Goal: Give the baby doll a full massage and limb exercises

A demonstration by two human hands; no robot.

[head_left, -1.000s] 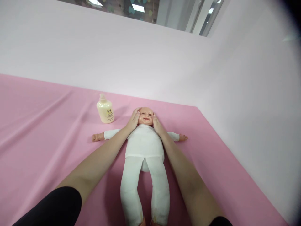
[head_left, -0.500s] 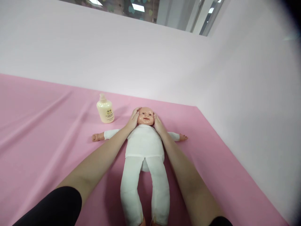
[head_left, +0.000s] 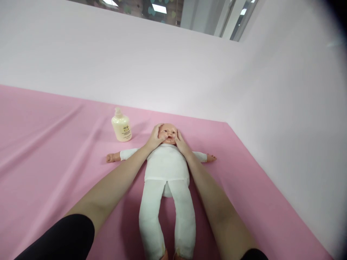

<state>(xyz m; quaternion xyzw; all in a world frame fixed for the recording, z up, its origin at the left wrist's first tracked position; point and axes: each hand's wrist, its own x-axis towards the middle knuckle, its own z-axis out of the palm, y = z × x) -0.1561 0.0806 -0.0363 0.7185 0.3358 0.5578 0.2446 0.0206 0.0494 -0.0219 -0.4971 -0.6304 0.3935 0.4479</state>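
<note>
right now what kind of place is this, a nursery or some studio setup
Most likely a staged practice or recording booth inside an office-like room, not a real nursery: a baby doll lies on a pink sheet, plain white partition walls enclose it, and office ceiling lights show above them.

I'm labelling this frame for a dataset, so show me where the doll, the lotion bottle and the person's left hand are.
doll (head_left: 166, 164): head view, on its white cloth chest.
lotion bottle (head_left: 121, 128): head view, on the cream body below the pump.
left hand (head_left: 154, 138): head view, on the back of the hand at the doll's cheek.
</note>
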